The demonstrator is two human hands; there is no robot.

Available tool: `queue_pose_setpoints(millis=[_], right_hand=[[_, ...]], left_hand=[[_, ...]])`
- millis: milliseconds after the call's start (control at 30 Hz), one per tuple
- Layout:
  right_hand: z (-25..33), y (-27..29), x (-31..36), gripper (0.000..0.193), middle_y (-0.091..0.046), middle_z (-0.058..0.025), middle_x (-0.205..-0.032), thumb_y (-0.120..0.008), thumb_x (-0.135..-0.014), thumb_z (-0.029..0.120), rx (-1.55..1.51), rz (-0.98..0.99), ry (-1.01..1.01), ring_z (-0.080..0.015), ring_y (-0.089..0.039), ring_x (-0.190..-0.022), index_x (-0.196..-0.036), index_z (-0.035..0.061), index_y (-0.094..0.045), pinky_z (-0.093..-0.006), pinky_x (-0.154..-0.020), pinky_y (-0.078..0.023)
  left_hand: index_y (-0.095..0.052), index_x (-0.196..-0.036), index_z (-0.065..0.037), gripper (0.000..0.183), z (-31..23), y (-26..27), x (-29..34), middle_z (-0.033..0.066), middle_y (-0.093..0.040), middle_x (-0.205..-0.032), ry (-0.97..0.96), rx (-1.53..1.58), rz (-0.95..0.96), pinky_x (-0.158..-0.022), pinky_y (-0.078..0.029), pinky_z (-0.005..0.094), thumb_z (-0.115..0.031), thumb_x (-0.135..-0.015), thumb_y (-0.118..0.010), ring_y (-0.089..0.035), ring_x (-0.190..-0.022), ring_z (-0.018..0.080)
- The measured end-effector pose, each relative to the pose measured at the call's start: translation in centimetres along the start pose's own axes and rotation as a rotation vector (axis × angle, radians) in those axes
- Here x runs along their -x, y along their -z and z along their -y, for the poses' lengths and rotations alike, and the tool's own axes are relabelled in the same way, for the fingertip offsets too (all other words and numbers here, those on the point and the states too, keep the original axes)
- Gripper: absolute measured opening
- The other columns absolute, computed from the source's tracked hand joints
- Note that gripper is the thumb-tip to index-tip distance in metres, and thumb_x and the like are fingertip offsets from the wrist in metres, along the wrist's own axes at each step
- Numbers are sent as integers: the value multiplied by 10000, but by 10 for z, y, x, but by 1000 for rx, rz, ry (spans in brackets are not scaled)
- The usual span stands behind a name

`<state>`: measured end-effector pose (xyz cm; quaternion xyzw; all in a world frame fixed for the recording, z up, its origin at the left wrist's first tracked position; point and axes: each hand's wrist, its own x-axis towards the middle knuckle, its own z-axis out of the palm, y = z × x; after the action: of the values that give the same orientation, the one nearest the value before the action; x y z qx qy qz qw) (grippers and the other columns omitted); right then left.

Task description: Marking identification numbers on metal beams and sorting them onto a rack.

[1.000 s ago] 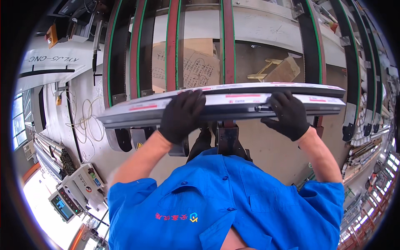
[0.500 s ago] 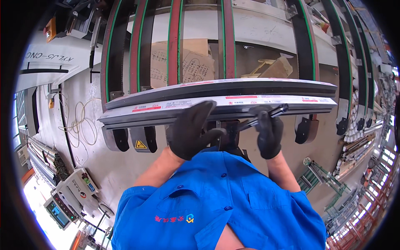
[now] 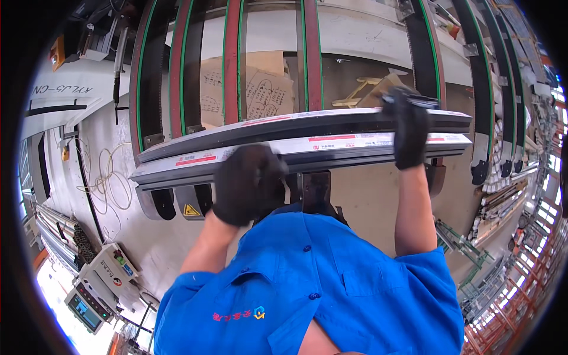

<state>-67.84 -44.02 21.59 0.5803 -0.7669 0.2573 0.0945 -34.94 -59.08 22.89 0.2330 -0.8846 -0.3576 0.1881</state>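
Two long profiles lie side by side across the rails: a far profile (image 3: 284, 125) and a near profile (image 3: 331, 151), black with white and red printed film on top. My right hand (image 3: 411, 133), in a black glove, is raised over the right part of both profiles. Its fingers are closed around a slim dark tool (image 3: 419, 100) with a shiny surface; its exact kind is blurred. My left hand (image 3: 247, 183), also gloved in black, is at the near profile's front edge, left of the middle. Motion smears its fingers, which look curled in.
Red and black rails (image 3: 232, 65) with green edges run away from me under the profiles. Marked cardboard (image 3: 266, 89) lies between them. At the lower left stands a control panel (image 3: 86, 307). A coiled pale hose (image 3: 106, 177) lies on the floor, and stacked profiles (image 3: 503, 207) are at right.
My right hand has moved up and to the right with the dark tool, from the near profile's front side to over both. My left hand has moved slightly left and its fingers have curled.
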Motion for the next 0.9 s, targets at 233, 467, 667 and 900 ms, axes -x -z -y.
queue_pose_setpoints(millis=[233, 467, 667, 900], right_hand=[[-14, -79, -9, 277, -732, -227, -1056, -620, -1035, 378, -1, 645, -499, -452, -702, -1016, -1202, 159, -656, -518, -847, -570], [30, -23, 44, 203, -753, -159, -1157, -665, -1007, 162, -24, 256, -245, -380, -734, -1008, -1157, 31, -707, -454, -871, -574], [58, 22, 38, 202, -734, -170, -1054, -629, -970, 0, -556, -40, -381, -245, -719, -906, -1155, -51, -692, -370, -875, -557], [73, 3, 62, 157, -726, -129, -895, -691, -836, -43, -564, 108, -306, -287, -715, -927, -988, -4, -676, -443, -962, -561]], left_hand=[[-660, -1067, -90, 316, 77, -37, -85, 174, -707, -1028, 73, -363, 380, -802, -557, 512, -396, -1060, -580, -710, -953, 396], [-652, -1027, -91, 312, 43, -44, -34, 97, -629, -985, 23, -357, 30, -766, -510, 460, -338, -882, -776, -649, -915, 319], [-621, -1032, -67, 391, 33, -42, -24, 113, -640, -1011, -72, -283, -104, -757, -475, 458, -340, -843, -827, -635, -911, 334], [-606, -1021, -74, 390, 45, -47, -32, 104, -660, -964, -35, -333, -91, -720, -481, 453, -329, -838, -837, -656, -853, 339]])
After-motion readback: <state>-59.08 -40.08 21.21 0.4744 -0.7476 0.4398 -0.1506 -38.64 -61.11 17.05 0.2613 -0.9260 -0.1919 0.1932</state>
